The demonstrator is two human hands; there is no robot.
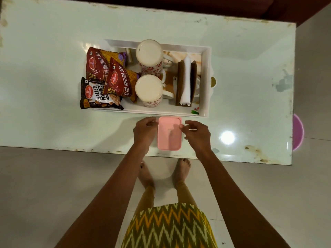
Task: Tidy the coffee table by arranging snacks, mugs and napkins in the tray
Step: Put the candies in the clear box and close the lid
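A white tray (206,81) stands mid-table. Inside it lie two red snack packets (117,79) and a dark peanut packet (97,95) that overhangs the left rim. Two upturned patterned mugs (149,74) stand in its middle. A brown holder with white napkins (186,81) is at its right. A pink lidded box (169,133) lies on the table just in front of the tray. My left hand (145,131) is at the box's left side and my right hand (197,135) at its right side, fingers curled and apart, touching or nearly touching its edges.
The glossy white table (53,122) has a worn near edge by my bare feet. A pink round object (298,132) sits on the floor past the table's right end. Dark furniture borders the far side.
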